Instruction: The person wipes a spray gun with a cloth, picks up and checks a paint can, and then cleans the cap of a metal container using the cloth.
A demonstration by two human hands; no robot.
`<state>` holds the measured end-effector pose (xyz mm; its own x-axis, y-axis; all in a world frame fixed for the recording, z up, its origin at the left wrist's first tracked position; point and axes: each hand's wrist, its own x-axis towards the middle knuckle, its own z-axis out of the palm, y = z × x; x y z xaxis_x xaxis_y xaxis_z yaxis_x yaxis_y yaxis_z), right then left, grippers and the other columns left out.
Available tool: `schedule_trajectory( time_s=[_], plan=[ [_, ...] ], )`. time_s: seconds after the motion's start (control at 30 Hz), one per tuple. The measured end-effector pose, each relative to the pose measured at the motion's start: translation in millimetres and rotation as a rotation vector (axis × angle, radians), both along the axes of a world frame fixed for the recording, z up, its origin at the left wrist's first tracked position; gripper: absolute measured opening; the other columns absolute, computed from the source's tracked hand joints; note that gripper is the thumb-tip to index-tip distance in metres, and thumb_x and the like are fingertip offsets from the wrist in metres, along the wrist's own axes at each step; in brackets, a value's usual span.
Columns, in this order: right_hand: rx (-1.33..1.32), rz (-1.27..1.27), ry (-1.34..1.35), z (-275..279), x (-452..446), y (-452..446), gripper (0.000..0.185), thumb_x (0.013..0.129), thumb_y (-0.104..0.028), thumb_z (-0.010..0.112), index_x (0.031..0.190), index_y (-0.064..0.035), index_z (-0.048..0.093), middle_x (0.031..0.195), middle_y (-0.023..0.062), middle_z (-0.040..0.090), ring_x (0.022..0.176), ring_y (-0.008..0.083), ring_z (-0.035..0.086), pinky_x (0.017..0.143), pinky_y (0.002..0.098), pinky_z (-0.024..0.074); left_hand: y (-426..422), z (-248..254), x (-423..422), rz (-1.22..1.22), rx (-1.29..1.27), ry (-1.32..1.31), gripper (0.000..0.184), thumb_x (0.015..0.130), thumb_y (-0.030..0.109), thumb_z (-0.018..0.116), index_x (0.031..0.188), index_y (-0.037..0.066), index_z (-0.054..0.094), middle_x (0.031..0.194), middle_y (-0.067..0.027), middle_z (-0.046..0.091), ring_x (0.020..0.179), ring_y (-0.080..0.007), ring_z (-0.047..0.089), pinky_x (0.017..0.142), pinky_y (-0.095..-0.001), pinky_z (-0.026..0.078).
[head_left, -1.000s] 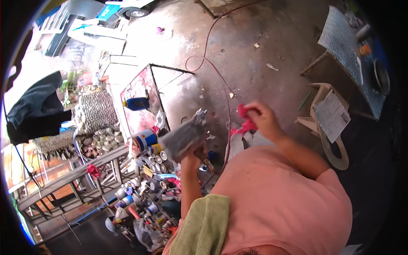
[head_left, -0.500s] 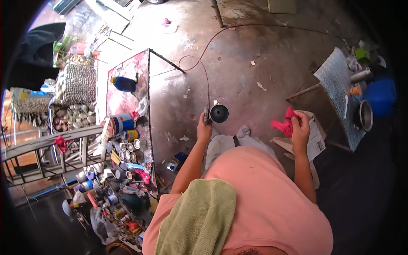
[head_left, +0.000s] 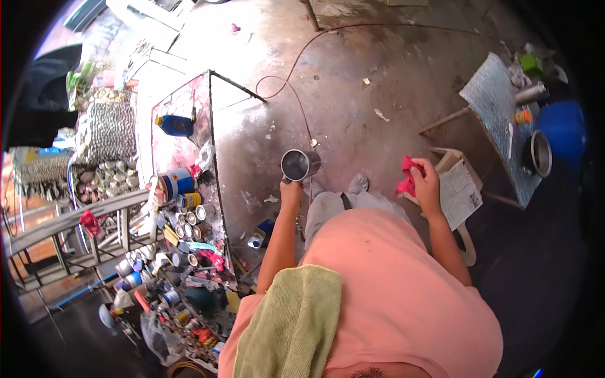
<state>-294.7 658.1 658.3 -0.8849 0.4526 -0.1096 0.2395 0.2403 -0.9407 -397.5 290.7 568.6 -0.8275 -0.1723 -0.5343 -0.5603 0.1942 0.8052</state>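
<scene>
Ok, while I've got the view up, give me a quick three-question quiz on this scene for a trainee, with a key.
1. Multiple choice: what does the person's right hand hold?
A) a blue bottle
B) a red cloth
C) a paint can
2. True or false: the green towel hangs over the person's right shoulder.
3. Short answer: which hand holds the metal cup?

Key:
1. B
2. False; it lies over the left shoulder.
3. The left hand.
</scene>
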Motion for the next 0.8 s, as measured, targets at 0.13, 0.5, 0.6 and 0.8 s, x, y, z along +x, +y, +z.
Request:
schedule_trajectory(
  time_s=[0.13,0.5,0.6,0.8],
  plan=[
    [0.007,0.006,-0.010,3,-4,-3,0.017,0.094,-0.007,0.059,0.109,-0.0003,0.064,0.098,0.0089,0.068,0.090,0.0150,0.063,0.082,0.0299,0.0501,-9,6,-5,0.044,-0.023,-0.071,0.020,0.088,0.026,0.065,0.081,0.007,0.065,0.066,-0.0022,0.057,0.056,-0.0135,0.053,0.046,-0.0303,0.040],
    [-0.025,-0.059,0.034,-14,1,0,0.016,0.093,-0.007,0.060,0.106,0.0007,0.064,0.100,0.0136,0.069,0.092,0.0227,0.066,0.084,0.0340,0.0504,1,46,-23,0.065,0.021,-0.025,0.021,0.087,0.024,0.066,0.076,0.007,0.062,0.063,-0.0023,0.054,0.048,-0.0136,0.049,0.042,-0.0287,0.033],
    [-0.011,-0.068,0.056,-15,1,1,0.015,0.093,-0.007,0.060,0.105,0.0013,0.064,0.099,0.0141,0.069,0.091,0.0235,0.066,0.083,0.0342,0.0504,8,54,-28,0.024,0.016,0.030,0.029,0.090,0.027,0.064,0.070,0.007,0.059,0.058,-0.0010,0.052,0.044,-0.0131,0.045,0.042,-0.0296,0.032],
    [-0.037,-0.085,0.053,-10,1,1,0.017,0.093,-0.007,0.061,0.106,0.0016,0.064,0.098,0.0133,0.069,0.090,0.0220,0.065,0.082,0.0335,0.0505,18,73,-35,-0.011,-0.010,0.067,0.033,0.092,0.031,0.063,0.066,0.011,0.056,0.056,0.0014,0.049,0.044,-0.0102,0.042,0.043,-0.0289,0.028]
  ],
)
